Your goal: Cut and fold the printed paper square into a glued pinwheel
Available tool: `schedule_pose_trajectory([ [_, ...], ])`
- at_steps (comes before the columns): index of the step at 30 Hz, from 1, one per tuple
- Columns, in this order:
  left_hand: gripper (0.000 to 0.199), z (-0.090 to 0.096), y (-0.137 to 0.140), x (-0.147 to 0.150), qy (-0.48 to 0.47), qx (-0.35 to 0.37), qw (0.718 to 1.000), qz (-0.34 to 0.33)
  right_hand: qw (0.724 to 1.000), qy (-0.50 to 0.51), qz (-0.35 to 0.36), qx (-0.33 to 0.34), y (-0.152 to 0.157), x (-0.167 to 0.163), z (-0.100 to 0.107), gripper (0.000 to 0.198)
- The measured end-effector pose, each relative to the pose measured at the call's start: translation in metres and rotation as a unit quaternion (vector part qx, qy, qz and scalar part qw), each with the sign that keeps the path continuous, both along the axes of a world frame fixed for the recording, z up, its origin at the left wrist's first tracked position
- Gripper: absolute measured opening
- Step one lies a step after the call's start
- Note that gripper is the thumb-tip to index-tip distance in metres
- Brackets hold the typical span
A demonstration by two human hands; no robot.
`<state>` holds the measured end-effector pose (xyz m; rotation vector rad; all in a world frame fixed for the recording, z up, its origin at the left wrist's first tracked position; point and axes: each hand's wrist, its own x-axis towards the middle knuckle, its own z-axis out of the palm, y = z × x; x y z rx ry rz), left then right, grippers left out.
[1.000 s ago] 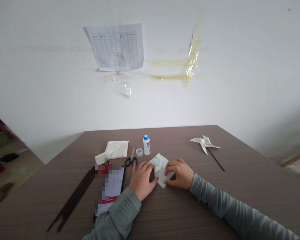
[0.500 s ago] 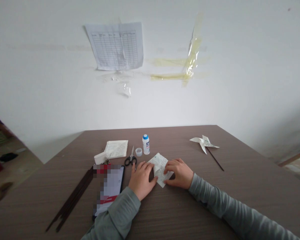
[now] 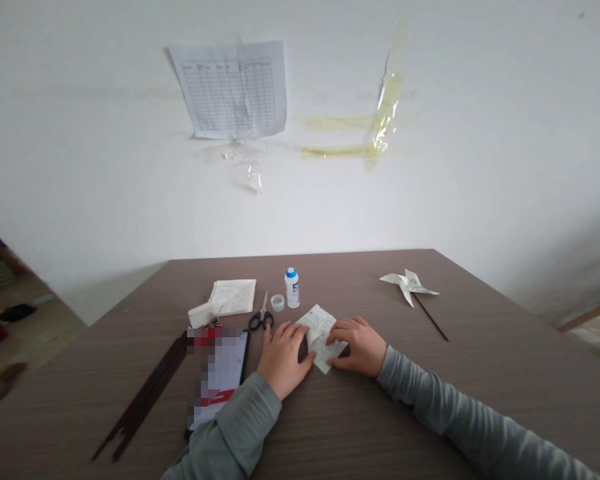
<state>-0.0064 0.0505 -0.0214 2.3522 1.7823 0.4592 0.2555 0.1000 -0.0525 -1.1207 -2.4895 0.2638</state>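
Note:
A square of printed paper [image 3: 322, 339] lies corner-up on the table, with fold lines meeting near its upper part. My left hand [image 3: 284, 359] holds its left edge, fingertips on top and thumb near the lower left side. From the other side, my right hand [image 3: 359, 345] grips the right edge between curled fingers and thumb. Just beyond the paper stands a white bottle with a blue cap [image 3: 293, 288]. Beside it sit a small clear round cup [image 3: 277, 303] and black-handled scissors [image 3: 262, 318], close to my left fingertips.
A paper pinwheel on a dark stick [image 3: 409, 285] lies at the right. To the left are a stack of folded paper [image 3: 233, 297], a bundle of dark sticks [image 3: 145, 397] and a partly blurred phone [image 3: 223, 377]. A wall rises behind the table [image 3: 370, 427].
Both hands stay in place on the paper. The view has tilted very slightly; nothing else visibly moves.

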Motion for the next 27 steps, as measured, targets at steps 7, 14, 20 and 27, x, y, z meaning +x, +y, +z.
schedule_pose_trajectory([
  [7,0.047,-0.002,0.0,0.001,-0.009,-0.008,1.0,0.005,1.0,0.017,0.002,0.0,0.002,0.0,0.0,0.016],
  [14,0.047,-0.008,0.003,-0.002,0.0,0.0,1.0,-0.004,0.999,0.029,0.015,0.014,0.001,0.002,-0.008,0.05],
  [20,0.049,-0.006,0.003,-0.003,-0.007,-0.004,1.0,0.0,0.999,0.041,0.022,0.001,0.001,0.003,-0.006,0.035],
  [27,0.051,-0.003,-0.001,0.0,-0.023,-0.015,1.0,0.01,0.997,0.073,0.001,-0.022,0.002,0.002,-0.011,0.026],
])
